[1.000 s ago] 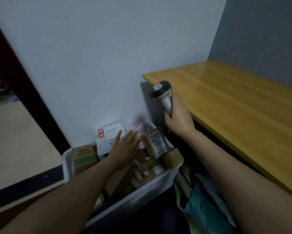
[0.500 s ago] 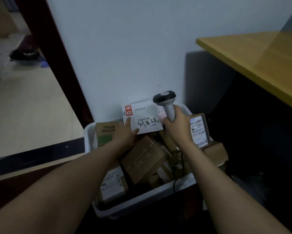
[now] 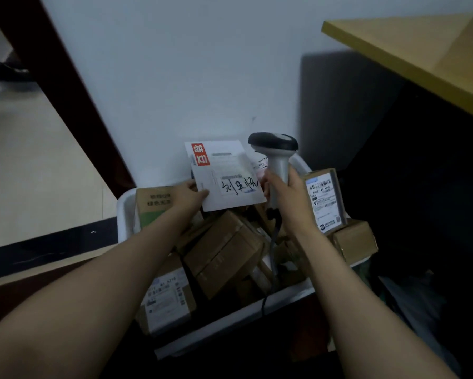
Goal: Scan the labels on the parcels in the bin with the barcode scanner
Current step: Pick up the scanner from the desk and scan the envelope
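A pale wall (image 3: 188,64) fills the back. A dark door frame (image 3: 65,91) slants at left beside beige floor (image 3: 24,173). A yellow wooden table (image 3: 421,50) juts in at upper right; light is dim.

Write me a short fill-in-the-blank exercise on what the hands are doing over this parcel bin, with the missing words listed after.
1. The right hand grips the barcode scanner by its ____.
2. The left hand holds the white envelope by its lower ____ corner.
3. The square patch at the envelope's top left is coloured ____.
4. The cardboard boxes lie in a ____ bin.

Missing words: handle; left; red; white
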